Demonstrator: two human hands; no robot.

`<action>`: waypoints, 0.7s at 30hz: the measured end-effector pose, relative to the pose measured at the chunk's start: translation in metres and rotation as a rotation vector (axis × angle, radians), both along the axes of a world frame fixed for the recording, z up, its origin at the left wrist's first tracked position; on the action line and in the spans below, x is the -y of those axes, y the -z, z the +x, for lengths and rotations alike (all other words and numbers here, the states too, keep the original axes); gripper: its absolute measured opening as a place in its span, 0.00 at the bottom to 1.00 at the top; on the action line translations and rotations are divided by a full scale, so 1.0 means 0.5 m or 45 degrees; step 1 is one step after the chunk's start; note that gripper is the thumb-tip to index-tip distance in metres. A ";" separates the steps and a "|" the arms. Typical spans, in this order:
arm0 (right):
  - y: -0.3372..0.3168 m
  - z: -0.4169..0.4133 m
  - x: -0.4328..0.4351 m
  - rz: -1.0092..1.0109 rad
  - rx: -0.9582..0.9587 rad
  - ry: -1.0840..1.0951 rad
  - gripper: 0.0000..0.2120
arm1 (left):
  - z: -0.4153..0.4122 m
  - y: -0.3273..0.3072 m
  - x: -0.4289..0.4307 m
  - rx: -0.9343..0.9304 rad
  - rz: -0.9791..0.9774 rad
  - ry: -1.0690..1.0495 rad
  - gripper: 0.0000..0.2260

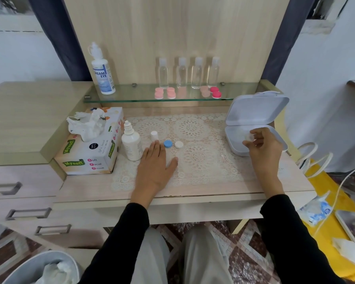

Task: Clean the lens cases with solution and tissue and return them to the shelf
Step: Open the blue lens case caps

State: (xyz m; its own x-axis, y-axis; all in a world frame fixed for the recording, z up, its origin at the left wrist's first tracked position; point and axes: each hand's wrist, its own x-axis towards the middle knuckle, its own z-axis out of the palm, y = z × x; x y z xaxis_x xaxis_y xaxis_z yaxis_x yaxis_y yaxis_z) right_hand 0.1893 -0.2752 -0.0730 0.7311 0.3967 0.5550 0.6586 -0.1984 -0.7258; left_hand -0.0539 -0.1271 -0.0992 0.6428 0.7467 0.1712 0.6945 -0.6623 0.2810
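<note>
My left hand (pixel 155 167) lies flat on the lace mat with straight fingers, just short of a blue cap (pixel 167 143) and a white cap (pixel 179 144). A small uncapped solution bottle (pixel 131 144) stands left of it, its white cap (pixel 154 135) upright beside. My right hand (pixel 261 149) pinches a small clear lens case (pixel 249 137) over the open white storage box (pixel 252 119). The tissue box (pixel 92 150) with a tissue pulled up sits at the left. Several pink lens cases (pixel 164 93) rest on the glass shelf (pixel 131 98).
A large solution bottle (pixel 102 75) and several clear travel bottles (pixel 190 73) stand on the shelf. Drawers (pixel 19 201) are at the left, a grey bin (pixel 41 269) with used tissue at the bottom left. Cables (pixel 316 158) and clutter lie to the right.
</note>
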 end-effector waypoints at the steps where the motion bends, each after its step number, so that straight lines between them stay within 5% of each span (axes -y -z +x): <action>1: -0.002 -0.003 -0.001 0.016 -0.032 -0.005 0.11 | 0.000 0.000 0.000 0.005 0.000 0.001 0.32; 12: -0.018 -0.139 -0.070 0.087 -0.305 -0.405 0.11 | -0.006 -0.005 0.009 0.321 -0.115 0.009 0.31; 21: 0.040 -0.198 -0.128 -0.325 -0.045 -0.656 0.12 | -0.013 -0.016 0.014 0.699 -0.046 0.107 0.20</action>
